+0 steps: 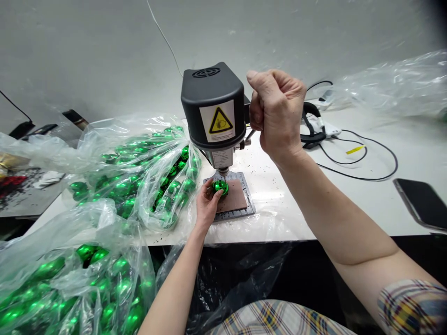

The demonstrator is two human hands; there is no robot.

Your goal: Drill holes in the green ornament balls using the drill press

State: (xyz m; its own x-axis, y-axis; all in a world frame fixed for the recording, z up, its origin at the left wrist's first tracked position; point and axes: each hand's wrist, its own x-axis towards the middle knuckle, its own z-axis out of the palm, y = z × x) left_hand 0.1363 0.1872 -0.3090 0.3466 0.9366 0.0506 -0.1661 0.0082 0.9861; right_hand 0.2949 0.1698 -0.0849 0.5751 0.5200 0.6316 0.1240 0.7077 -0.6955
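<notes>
A black bench drill press (213, 102) with a yellow warning label stands mid-table. Under its chuck, my left hand (208, 202) holds a shiny green ball (220, 187) between thumb and fingers. The ball rests over a brown square board (234, 195) on the drill's grey metal base (250, 204). My right hand (277, 109) is raised at the right of the drill head, its fingers closed around the end of the metal feed lever (250, 135); the grip end is hidden in the fist.
Clear plastic bags (164, 186) of green balls lie on the table at the left, with another bag (104, 284) in the left foreground. Rightward are a black headset strap (312, 125), looped cables, a phone (422, 202) and plastic sheeting (394, 88). Dark crumbs dot the white tabletop (279, 209).
</notes>
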